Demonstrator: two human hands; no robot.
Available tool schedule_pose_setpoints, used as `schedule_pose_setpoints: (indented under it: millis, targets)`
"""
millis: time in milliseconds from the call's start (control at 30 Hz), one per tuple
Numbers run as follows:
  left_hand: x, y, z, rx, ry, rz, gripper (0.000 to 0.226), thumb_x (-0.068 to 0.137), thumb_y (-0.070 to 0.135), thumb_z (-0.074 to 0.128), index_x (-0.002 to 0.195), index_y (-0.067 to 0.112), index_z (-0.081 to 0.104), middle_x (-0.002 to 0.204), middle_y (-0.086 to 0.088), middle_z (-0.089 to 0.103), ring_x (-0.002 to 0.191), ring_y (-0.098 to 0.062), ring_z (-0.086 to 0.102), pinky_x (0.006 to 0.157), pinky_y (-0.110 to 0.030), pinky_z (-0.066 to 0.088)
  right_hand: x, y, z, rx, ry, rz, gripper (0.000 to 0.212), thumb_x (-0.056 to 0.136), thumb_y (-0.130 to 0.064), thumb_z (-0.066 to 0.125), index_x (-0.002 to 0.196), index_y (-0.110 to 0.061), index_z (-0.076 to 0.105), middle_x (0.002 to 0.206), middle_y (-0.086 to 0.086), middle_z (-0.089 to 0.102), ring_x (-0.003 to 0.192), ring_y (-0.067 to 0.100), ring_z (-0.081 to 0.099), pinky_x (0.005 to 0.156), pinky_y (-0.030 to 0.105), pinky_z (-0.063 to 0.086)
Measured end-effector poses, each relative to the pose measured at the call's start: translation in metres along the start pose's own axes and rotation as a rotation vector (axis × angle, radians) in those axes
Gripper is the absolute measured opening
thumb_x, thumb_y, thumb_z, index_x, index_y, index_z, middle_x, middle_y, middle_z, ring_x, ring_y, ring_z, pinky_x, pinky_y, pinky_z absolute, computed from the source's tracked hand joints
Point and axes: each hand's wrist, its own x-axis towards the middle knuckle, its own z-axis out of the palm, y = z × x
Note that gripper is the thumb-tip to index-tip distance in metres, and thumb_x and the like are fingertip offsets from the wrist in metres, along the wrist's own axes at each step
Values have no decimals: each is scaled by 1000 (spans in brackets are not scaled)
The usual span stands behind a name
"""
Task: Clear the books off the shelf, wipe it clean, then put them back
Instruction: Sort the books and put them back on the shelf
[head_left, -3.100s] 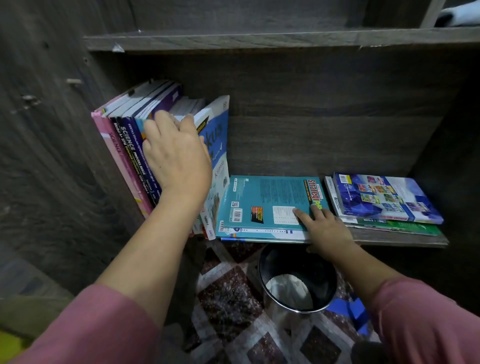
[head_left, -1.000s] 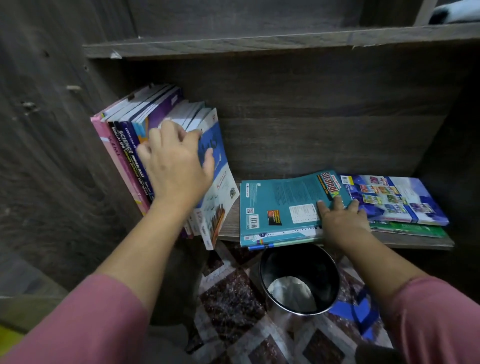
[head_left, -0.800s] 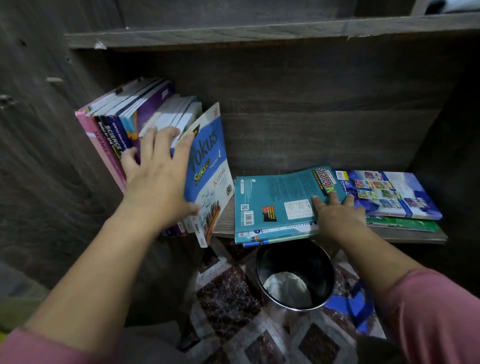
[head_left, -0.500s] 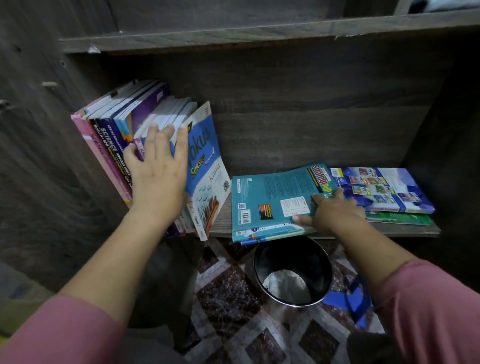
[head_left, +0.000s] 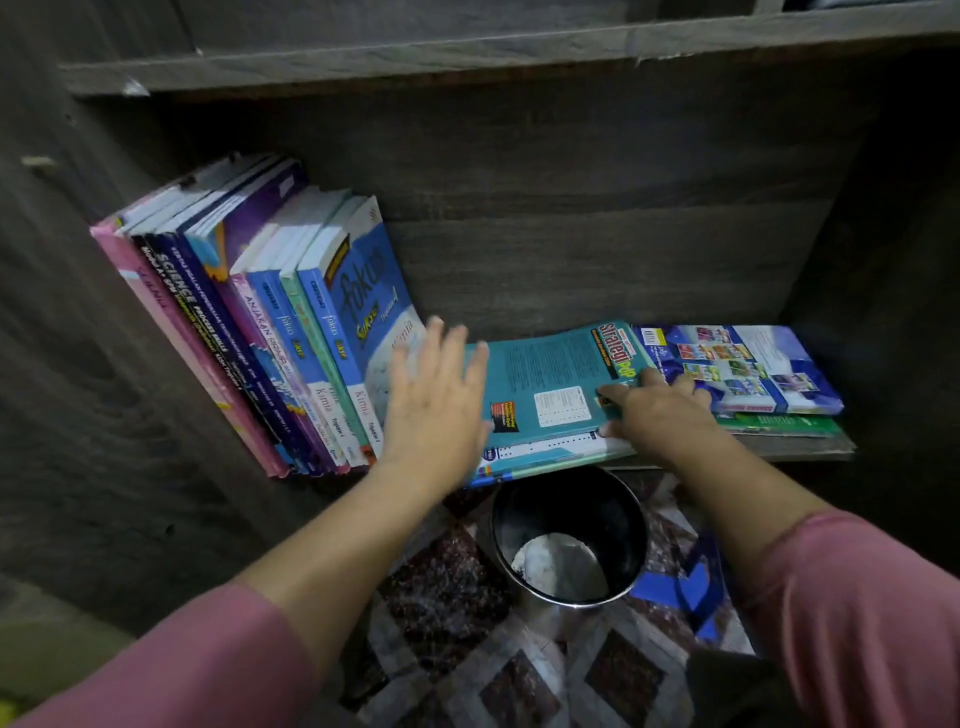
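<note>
While the black bin (head_left: 613, 514) sits on the floor just below, the left hand (head_left: 436, 400) hangs flat and open over the left end of the teal book (head_left: 550, 379), fingers straight, holding nothing, kinda blurry. Right hand (head_left: 662, 415) grips that book's right side, fingers curled on the cover, thumb at the front edge; it lies flat on the shelf (head_left: 810, 449). Half a second ago the left hand was pressing the leaning books (head_left: 260, 322), now it's off them and they lean left alone

Wooden shelf (head_left: 810, 451) under books (head_left: 270, 338)
</note>
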Motion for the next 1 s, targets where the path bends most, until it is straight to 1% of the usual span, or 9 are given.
schedule_pose_setpoints:
  millis: [167, 300, 367, 567, 667, 767, 867, 933, 1000]
  targets:
    - [-3, 16, 35, -92, -159, 63, 55, 91, 33, 54, 141, 17, 37, 128, -7, 50, 131, -29, 39, 104, -46, 32, -3, 5, 6, -31, 226, -57, 51, 98, -56, 35, 141, -29, 40, 142, 11, 41, 121, 37, 45, 98, 45, 36]
    - [7, 14, 32, -236, -190, -6, 37, 94, 20, 53, 130, 14, 45, 111, -7, 60, 97, -30, 64, 75, -38, 50, -3, 1, -2, 84, 427, -121, 33, 102, -28, 43, 130, -12, 49, 126, 15, 50, 111, 37, 51, 88, 42, 42]
    - [8, 11, 30, -289, -197, -43, 23, 95, 21, 52, 116, 12, 52, 104, -10, 64, 92, -32, 65, 72, -37, 49, -6, -1, -6, 142, 450, -174, 33, 97, -10, 48, 130, -7, 49, 130, 16, 45, 116, 35, 46, 89, 42, 43]
    - [11, 11, 6, -451, -118, -143, 35, 92, 41, 56, 114, 13, 53, 100, -11, 65, 92, -34, 63, 75, -37, 49, -21, -28, -23, 365, 834, -598, 42, 89, 1, 53, 128, -15, 57, 135, 7, 49, 124, 19, 39, 97, 43, 46]
    - [14, 1, -12, -532, -37, -187, 38, 88, 27, 60, 121, 15, 47, 101, -12, 64, 91, -36, 63, 73, -40, 48, -30, -46, -32, 604, 798, -692, 39, 103, -25, 40, 141, -35, 35, 154, -2, 30, 139, 13, 32, 107, 36, 39]
    - [8, -19, -24, -583, 42, -340, 62, 90, 16, 56, 144, 15, 24, 109, -17, 61, 90, -37, 63, 70, -41, 45, -36, -48, -41, 600, 1000, -635, 51, 92, -3, 52, 140, -20, 46, 154, 9, 26, 130, 25, 44, 85, 32, 47]
    - [-3, -38, -41, -592, 166, -427, 98, 90, 14, 59, 151, 23, -17, 128, -15, 48, 71, -23, 51, 61, -35, 39, -27, -38, -31, 409, 700, -541, 48, 88, -5, 55, 133, -21, 52, 147, 6, 38, 124, 30, 49, 93, 39, 46]
    - [-9, -51, -54, -553, 267, -417, 104, 89, 15, 63, 150, 27, -20, 130, -14, 43, 67, -17, 40, 60, -34, 35, -19, -34, -18, 276, 371, -486, 38, 92, -15, 53, 128, -27, 56, 141, 0, 44, 125, 26, 47, 101, 37, 41]
    - [-12, -66, -60, -474, 313, -391, 104, 84, 18, 71, 154, 27, -5, 125, -13, 42, 74, -19, 41, 62, -35, 36, -18, -33, -12, 207, 180, -417, 33, 93, -24, 53, 126, -32, 58, 139, -2, 47, 127, 23, 46, 104, 38, 39]
